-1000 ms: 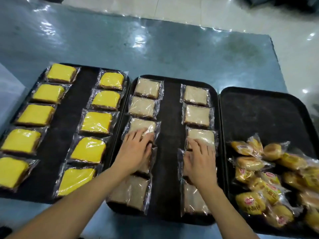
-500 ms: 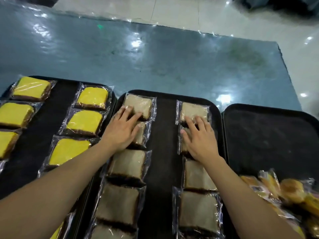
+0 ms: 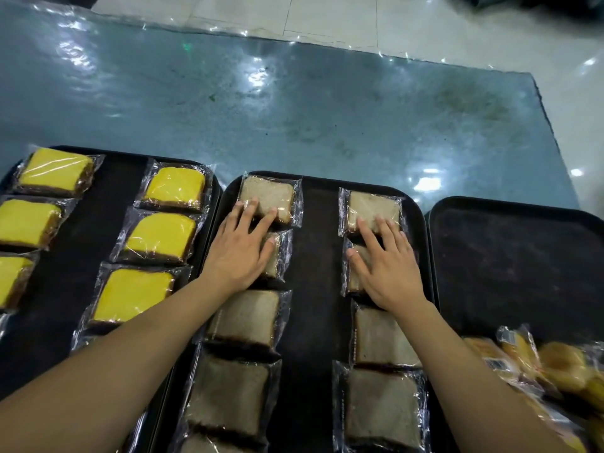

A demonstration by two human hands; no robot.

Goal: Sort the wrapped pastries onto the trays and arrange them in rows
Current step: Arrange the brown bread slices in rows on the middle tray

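Observation:
Three black trays lie side by side. The middle tray (image 3: 318,243) carries two rows of wrapped beige cake slices. My left hand (image 3: 240,248) lies flat over the second slice of the left row, fingertips touching the far slice (image 3: 268,196). My right hand (image 3: 389,266) lies flat over the second slice of the right row, fingertips on that row's far slice (image 3: 374,206). The left tray (image 3: 108,204) carries two rows of wrapped yellow-topped slices (image 3: 175,188). A heap of round golden wrapped pastries (image 3: 555,371) sits at the near end of the right tray (image 3: 510,259).
The trays stand on a blue-grey table (image 3: 294,109) under a shiny plastic sheet. Its far edge meets a pale tiled floor (image 3: 359,18). The right tray's far half is bare black surface.
Both hands have slid away from me along the beige rows, from the third slices to the far ones. The view has tipped forward with them.

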